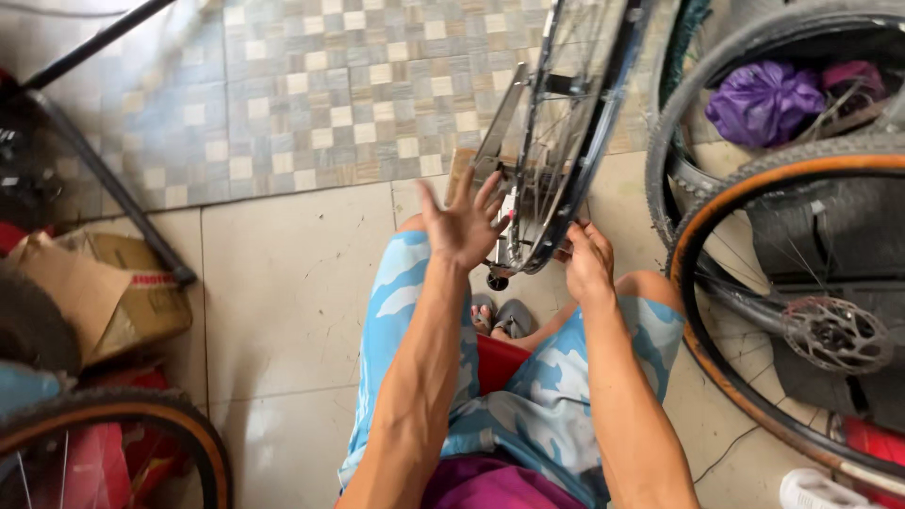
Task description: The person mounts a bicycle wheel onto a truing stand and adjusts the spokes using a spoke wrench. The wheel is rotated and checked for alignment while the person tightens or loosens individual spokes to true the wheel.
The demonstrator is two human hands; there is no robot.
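A bare bicycle rim [566, 141] stands upright on edge between the person's knees, running from the middle of the view up toward 12 o'clock; it is a thin dark metal hoop laced with fine silver spokes, and its lowest arc sits just above the sandalled feet. The left hand [464, 224] hovers at the rim's 9 o'clock side, palm turned up and fingers [487, 191] spread wide and loose, gripping nothing, the fingertips just beside the spokes. The right hand [586, 259] is at the rim's lower 4 o'clock edge, fingers curled in against the metal; whether they truly clamp it cannot be told.

The person sits in soft blue-and-white camouflage shorts [528, 405]; the floor [292, 283] is smooth pale tile, changing to a small chequered mosaic toward 12 o'clock. At 3 o'clock leans a full wheel [702, 273] with a knobbly black tyre, tan sidewall and a perforated steel disc rotor at its hub; a crumpled purple bag [764, 99] lies behind it at 1 o'clock. At 9 o'clock rests a creased brown cardboard box [113, 292]; a black tubular stand [104, 160] slants above it.
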